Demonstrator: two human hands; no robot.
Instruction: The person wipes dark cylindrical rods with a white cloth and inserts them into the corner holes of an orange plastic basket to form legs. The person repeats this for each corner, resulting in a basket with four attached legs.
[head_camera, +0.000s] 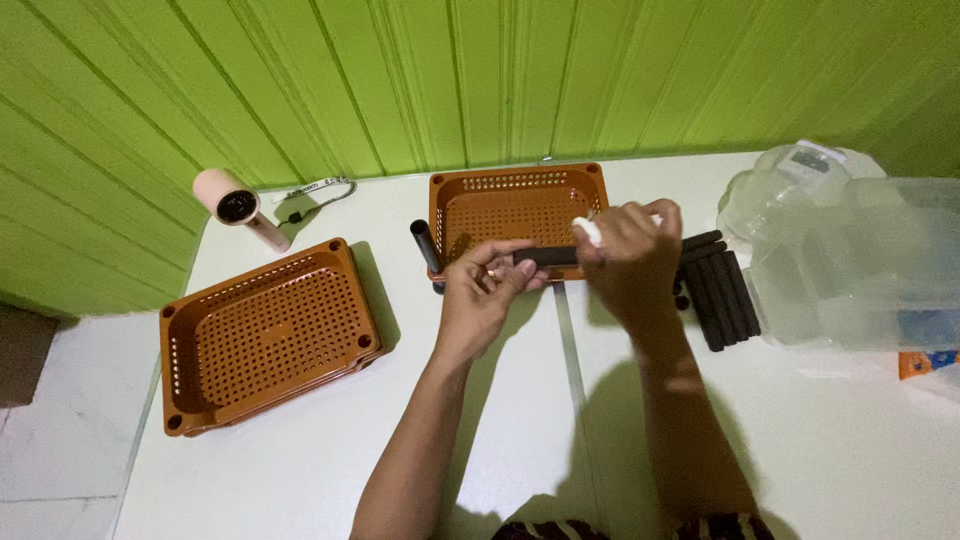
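Left hand (487, 283) and right hand (628, 250) both grasped a black tube (546, 257) at centre, fingers clenched on it. Orange basket (512, 205) at 12 o'clock; more tubes (716, 290) at 3 o'clock.

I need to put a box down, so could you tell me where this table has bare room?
Bare white table lies in front of the left orange basket and right of the right hand, below the clear plastic containers. It is crowded around the far basket and black tubes.
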